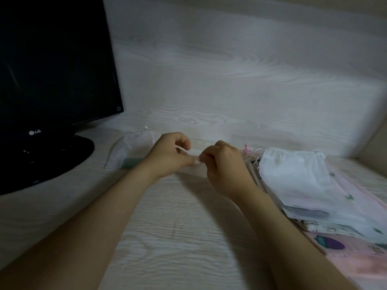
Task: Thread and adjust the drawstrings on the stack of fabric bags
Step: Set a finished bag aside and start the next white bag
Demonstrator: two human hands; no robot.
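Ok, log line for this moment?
left hand: pinches drawstring | right hand: pinches drawstring | stack of bags: at right | white bag: behind left hand

I have open desk (180,231) in the near middle. The monitor base (62,158) blocks the left, the stack of bags (303,181) crowds the right, and a white bag (134,145), seemingly flat, lies far left-centre.

Desk (178,237): pale matt woodgrain, maybe laminate. Monitor (52,70), upper left: glossy black plastic. Stacked bags (293,176), right: thin white cloth, matt.
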